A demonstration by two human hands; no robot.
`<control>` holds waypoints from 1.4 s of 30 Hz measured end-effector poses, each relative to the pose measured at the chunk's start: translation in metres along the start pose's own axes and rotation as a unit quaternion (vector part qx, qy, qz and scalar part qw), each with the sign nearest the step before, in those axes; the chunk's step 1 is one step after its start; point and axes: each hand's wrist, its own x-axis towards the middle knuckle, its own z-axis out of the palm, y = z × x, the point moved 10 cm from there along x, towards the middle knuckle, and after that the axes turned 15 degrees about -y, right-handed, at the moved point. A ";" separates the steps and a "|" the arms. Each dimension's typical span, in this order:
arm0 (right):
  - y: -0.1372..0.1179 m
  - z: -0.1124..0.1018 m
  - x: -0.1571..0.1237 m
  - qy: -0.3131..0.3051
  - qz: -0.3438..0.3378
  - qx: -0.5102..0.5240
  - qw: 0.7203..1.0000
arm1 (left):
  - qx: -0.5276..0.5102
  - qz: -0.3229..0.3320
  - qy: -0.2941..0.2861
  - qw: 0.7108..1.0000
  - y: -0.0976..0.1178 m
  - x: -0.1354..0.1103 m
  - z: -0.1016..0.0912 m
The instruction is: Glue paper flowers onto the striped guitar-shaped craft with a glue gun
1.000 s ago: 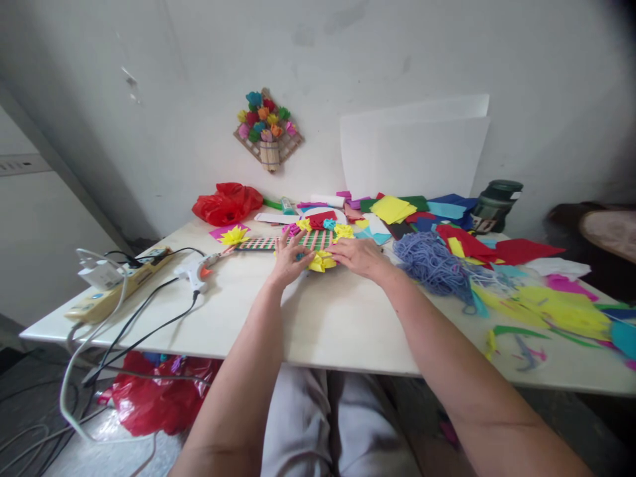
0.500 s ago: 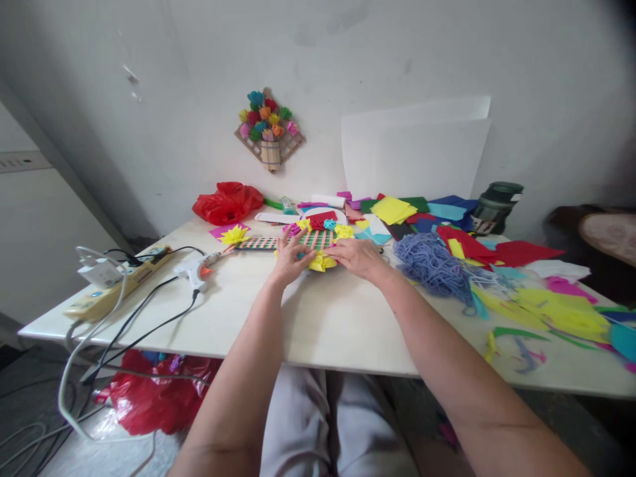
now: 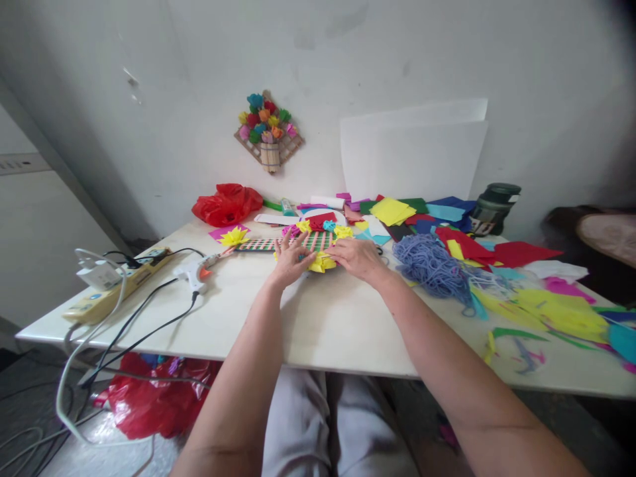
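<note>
On my feed the lattice [image 3: 258,244] lies flat on the table [image 3: 318,324], directly under the L hand [image 3: 293,260], w/ the R hand [image 3: 358,258] at its near R part. L fingers are fanned wide over the strips, thumb angled twd the yellow flower [image 3: 322,262] at the near edge; a bit of blue shows under the palm side. R fingers are bunched close, tips at the flower's R side; I can't tell if they pinch it or just touch.

Lattice = thin pale-pink strips crossed in a grid, green showing btwn them. The flower's petals look like crinkled paper, pointed and splayed. More crumpled blooms run along the far edge: pink, yellow, blue. Just beyond I've got a flat red paper [image 3: 320,219].

Off the L end, a spiky yellow bloom [image 3: 234,236] sits by a magenta sheet. Near it, the glue gun [image 3: 191,273], white plastic w/ orange trigger, lies on its side, nozzle twd the lattice; further L, a cream power strip [image 3: 114,291] w/ cords. To the R, a tangled heap of blue-grey yarn [image 3: 431,264], then loose bright paper scraps. Far back L, a crumpled shiny red bag [image 3: 227,204]; far back R, a dk green bottle [image 3: 493,211].
</note>
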 end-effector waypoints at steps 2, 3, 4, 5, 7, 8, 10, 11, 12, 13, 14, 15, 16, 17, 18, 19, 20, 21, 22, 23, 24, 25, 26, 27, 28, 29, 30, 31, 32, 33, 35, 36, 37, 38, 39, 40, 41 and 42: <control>0.000 -0.001 0.000 0.008 -0.003 0.009 1.000 | -0.002 -0.001 -0.001 1.000 0.000 0.000 0.000; 0.000 -0.002 -0.001 0.011 -0.005 0.012 1.000 | -0.003 -0.001 -0.001 1.000 0.000 0.000 0.000; -0.001 -0.003 -0.001 0.014 -0.006 0.014 1.000 | -0.003 -0.002 0.000 1.000 0.000 0.001 0.000; -0.001 -0.004 -0.001 0.015 -0.006 0.015 1.000 | -0.002 -0.002 0.002 1.000 0.000 0.001 0.000; -0.002 -0.005 -0.001 0.017 -0.002 0.011 1.000 | -0.001 -0.001 0.004 1.000 0.001 0.001 0.000; -0.001 -0.005 -0.002 0.017 0.003 0.008 1.000 | 0.002 0.002 0.003 1.000 0.001 0.001 0.000; 0.000 -0.005 -0.002 0.012 0.014 0.003 1.000 | 0.008 0.007 0.004 1.000 0.003 0.000 0.000; 0.000 -0.005 -0.002 0.009 0.018 0.002 1.000 | 0.011 0.010 0.004 1.000 0.004 0.000 0.000; 0.000 -0.004 -0.002 0.005 0.018 0.000 1.000 | 0.014 0.011 0.005 1.000 0.004 0.000 0.000; -0.001 -0.004 -0.001 0.002 0.015 -0.002 1.000 | 0.017 0.012 0.006 1.000 0.005 0.000 0.000; -0.002 -0.003 -0.001 0.000 0.011 -0.004 1.000 | 0.020 0.011 0.007 1.000 0.004 0.001 0.000; -0.003 -0.003 -0.001 -0.001 0.005 -0.007 1.000 | 0.023 0.012 0.008 1.000 0.004 0.001 0.000; -0.005 -0.003 -0.001 -0.001 0.000 -0.009 1.000 | 0.027 0.013 0.009 1.000 0.004 0.001 0.000; -0.006 -0.003 -0.001 -0.001 -0.004 -0.011 1.000 | 0.032 0.014 0.011 0.999 0.004 0.001 0.000; -0.006 -0.003 -0.001 -0.002 -0.007 -0.012 1.000 | 0.036 0.015 0.013 0.999 0.004 0.002 0.000; -0.007 -0.003 -0.001 -0.004 -0.010 -0.011 1.000 | 0.040 0.017 0.015 0.999 0.005 0.002 0.000; -0.007 -0.002 -0.001 -0.006 -0.012 -0.010 1.000 | 0.044 0.018 0.016 0.999 0.005 0.002 0.000; -0.007 -0.002 0.000 -0.008 -0.013 -0.007 1.000 | 0.046 0.017 0.016 0.999 0.005 0.002 0.000; -0.007 -0.001 0.000 -0.010 -0.013 -0.005 1.000 | 0.048 0.017 0.018 0.999 0.005 0.002 -0.001; -0.007 -0.001 0.000 -0.011 -0.013 -0.004 1.000 | 0.049 0.017 0.019 0.998 0.005 0.002 -0.001; -0.008 -0.001 0.000 -0.011 -0.014 -0.002 1.000 | 0.050 0.018 0.020 0.998 0.006 0.002 -0.002; -0.008 -0.001 0.000 -0.010 -0.015 -0.002 1.000 | 0.051 0.019 0.021 0.998 0.006 0.002 -0.002; -0.009 -0.002 0.000 -0.009 -0.018 -0.004 1.000 | 0.050 0.020 0.024 0.998 0.007 0.001 -0.003; -0.010 -0.002 -0.001 -0.008 -0.021 -0.006 1.000 | 0.049 0.022 0.027 0.998 0.007 0.001 -0.004; -0.011 -0.003 -0.001 -0.007 -0.023 -0.010 1.000 | 0.049 0.024 0.031 0.998 0.007 0.001 -0.004; -0.012 -0.003 0.000 -0.007 -0.024 -0.015 1.000 | 0.048 0.025 0.036 0.998 0.007 0.000 -0.005; -0.013 -0.004 0.000 -0.007 -0.025 -0.019 0.999 | 0.048 0.026 0.041 0.998 0.007 0.000 -0.006; -0.014 -0.004 0.000 -0.009 -0.026 -0.023 0.999 | 0.047 0.027 0.045 0.997 0.007 0.000 -0.007; -0.014 -0.003 0.000 -0.011 -0.026 -0.025 0.999 | 0.047 0.027 0.049 0.997 0.007 0.000 -0.008; -0.014 -0.003 0.001 -0.014 -0.026 -0.026 0.999 | 0.045 0.026 0.053 0.997 0.007 0.000 -0.008; -0.014 -0.001 0.001 -0.025 -0.024 -0.031 0.999 | 0.043 0.024 0.058 0.997 0.006 -0.001 -0.009; -0.014 0.000 0.002 -0.030 -0.021 -0.034 0.999 | 0.043 0.022 0.061 0.997 0.005 -0.001 -0.010; -0.014 0.001 0.002 -0.035 -0.020 -0.038 0.998 | 0.043 0.020 0.064 0.997 0.005 -0.002 -0.010; -0.014 0.002 0.002 -0.038 -0.018 -0.041 0.998 | 0.044 0.018 0.065 0.997 0.005 -0.002 -0.011; -0.014 0.002 0.002 -0.041 -0.017 -0.043 0.998 | 0.045 0.015 0.066 0.997 0.005 -0.002 -0.011; -0.015 0.002 0.002 -0.044 -0.016 -0.044 0.998 | 0.047 0.012 0.067 0.997 0.004 -0.003 -0.012; -0.015 0.002 0.002 -0.045 -0.014 -0.044 0.998 | 0.048 0.010 0.067 0.997 0.004 -0.003 -0.012; -0.015 0.001 0.002 -0.047 -0.012 -0.043 0.998 | 0.050 0.010 0.065 0.997 0.005 -0.003 -0.011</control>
